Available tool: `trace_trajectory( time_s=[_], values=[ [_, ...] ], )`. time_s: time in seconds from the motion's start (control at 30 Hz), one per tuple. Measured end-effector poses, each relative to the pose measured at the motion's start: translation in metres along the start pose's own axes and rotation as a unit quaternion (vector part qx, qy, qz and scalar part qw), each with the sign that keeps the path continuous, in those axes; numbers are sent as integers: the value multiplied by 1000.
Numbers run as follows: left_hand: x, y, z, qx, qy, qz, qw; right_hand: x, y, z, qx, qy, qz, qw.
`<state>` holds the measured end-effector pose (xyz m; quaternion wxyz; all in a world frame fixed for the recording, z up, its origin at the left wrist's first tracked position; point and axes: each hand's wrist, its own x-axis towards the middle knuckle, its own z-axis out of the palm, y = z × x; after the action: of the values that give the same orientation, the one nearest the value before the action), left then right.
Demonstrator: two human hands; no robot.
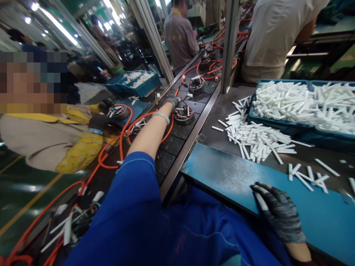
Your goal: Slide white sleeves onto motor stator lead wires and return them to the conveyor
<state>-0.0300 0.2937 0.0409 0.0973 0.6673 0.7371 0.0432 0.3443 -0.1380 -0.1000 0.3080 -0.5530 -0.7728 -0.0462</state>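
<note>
My left hand (173,100), in a grey knit glove, reaches far forward over the conveyor. Its fingers curl at the upper left edge of a motor stator (184,115) with red and white wires on top. What they grip there, if anything, is too small to make out. Close to my body, my right hand (280,210), in a matching grey glove, rests on a blue board (222,162). Its fingers are loosely stretched and nothing shows in them. Short white tubes (307,177) lie on the board's far edge beyond it.
Blue bins (307,129) full of white tubes stand at right, beside a loose tube pile (255,138). Orange cables (122,147) loop along the conveyor. Another stator (196,85) sits farther up. A co-worker (80,151) handles a stator at left. A metal post (230,44) rises ahead.
</note>
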Motion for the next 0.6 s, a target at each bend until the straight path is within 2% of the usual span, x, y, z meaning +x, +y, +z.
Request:
trace_trajectory(
  time_s=[0.07, 0.17, 0.3, 0.37, 0.47, 0.6],
  values=[
    [1, -6, -6, -34, 14, 38, 999, 0, 0, 0, 1, 3, 1, 1000],
    [-3, -21, -20, -75, 32, 127, 989, -2, 0, 0, -1, 1, 1, 1000],
    [-21, -50, -34, -84, 1, 202, 976, -6, 1, 2, -2, -4, 5, 1000],
    [-34, -64, -29, -70, -13, 225, 972, -7, 1, 3, -3, -2, 7, 1000],
    [-49, -77, -12, -37, -30, 251, 967, -7, 1, 4, -8, 4, 3, 1000],
    [-50, -75, 8, 46, -74, 209, 974, -6, 1, 4, -9, 12, -6, 1000]
  ],
)
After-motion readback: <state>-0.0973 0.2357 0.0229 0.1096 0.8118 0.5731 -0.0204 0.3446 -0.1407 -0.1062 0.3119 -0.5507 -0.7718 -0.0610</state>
